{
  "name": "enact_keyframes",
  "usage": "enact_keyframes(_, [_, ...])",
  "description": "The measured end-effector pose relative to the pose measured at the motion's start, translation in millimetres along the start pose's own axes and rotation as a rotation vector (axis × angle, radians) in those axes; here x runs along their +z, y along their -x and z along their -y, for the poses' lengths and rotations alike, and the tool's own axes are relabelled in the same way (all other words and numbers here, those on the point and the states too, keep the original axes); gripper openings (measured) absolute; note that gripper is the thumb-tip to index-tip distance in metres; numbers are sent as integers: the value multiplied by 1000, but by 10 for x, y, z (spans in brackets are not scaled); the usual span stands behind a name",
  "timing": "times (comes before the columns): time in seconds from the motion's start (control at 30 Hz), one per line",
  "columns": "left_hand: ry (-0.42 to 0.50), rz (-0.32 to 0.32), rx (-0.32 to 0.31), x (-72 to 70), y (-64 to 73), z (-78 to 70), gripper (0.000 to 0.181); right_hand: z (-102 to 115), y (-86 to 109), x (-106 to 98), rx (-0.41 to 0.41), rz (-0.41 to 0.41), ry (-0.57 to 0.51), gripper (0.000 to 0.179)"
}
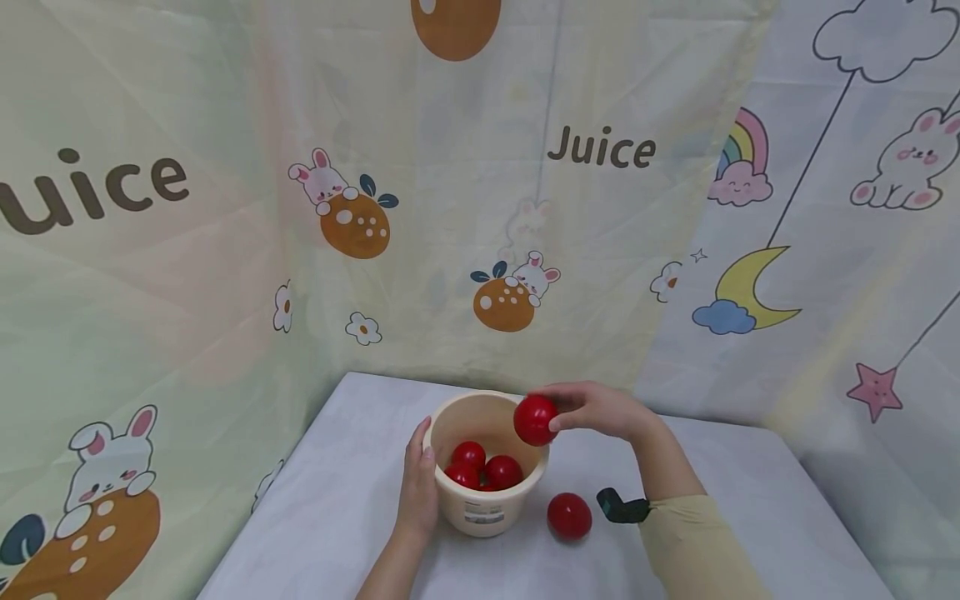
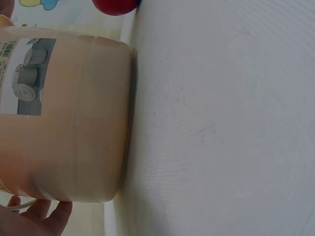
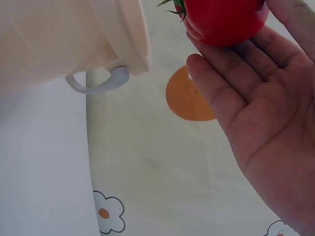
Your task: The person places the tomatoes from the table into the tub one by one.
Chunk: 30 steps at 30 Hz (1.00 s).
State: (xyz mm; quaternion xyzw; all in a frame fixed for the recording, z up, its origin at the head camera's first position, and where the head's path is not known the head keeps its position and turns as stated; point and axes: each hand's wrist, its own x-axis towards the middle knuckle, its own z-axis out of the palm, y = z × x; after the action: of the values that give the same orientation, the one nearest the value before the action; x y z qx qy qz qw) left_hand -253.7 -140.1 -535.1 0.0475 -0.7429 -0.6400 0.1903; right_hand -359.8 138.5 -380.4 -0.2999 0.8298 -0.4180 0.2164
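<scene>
A cream plastic bucket (image 1: 491,504) stands on the white-covered table, with several red tomatoes (image 1: 504,472) inside it. My left hand (image 1: 420,487) rests along the bucket's left outer side. The left wrist view shows its fingertips (image 2: 60,216) touching the wall. Over the bucket's right rim, my right hand (image 1: 596,410) holds another tomato (image 1: 535,420) between thumb and fingers. Green leaves show on this held tomato (image 3: 224,22) in the right wrist view. One more tomato (image 1: 569,517) lies on the table, right of the bucket and below the right hand.
The table (image 1: 315,500) is covered in white cloth. Printed curtains (image 1: 480,192) hang behind it and at both sides. A grey handle (image 3: 106,83) is fixed at the bucket's rim. A black strapped device (image 1: 622,507) sits at the right wrist.
</scene>
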Motion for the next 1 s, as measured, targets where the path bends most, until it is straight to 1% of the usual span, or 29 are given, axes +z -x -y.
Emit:
enact_keyframes(0.17, [5, -1, 9, -7, -9, 17, 48, 42, -108, 34, -3, 45, 21, 53])
enact_keyframes(0.33, [3, -4, -6, -3, -11, 11, 49, 106, -226, 103, -6, 80, 50, 58])
enact_keyframes(0.5, [-8, -4, -14, 12, -7, -9, 49, 185, -324, 174, 8, 115, 82, 56])
enact_keyframes(0.73, [-2, -7, -24, 15, -5, -31, 50, 295, -452, 286, 25, 139, 125, 51])
enact_keyframes(0.9, [-17, -5, -36, 5, -3, -50, 52, 313, -567, 396, 48, 143, 198, 49])
enact_keyframes(1.0, [-19, 3, -41, 2, -3, -46, 52, 314, -628, 464, 57, 164, 239, 49])
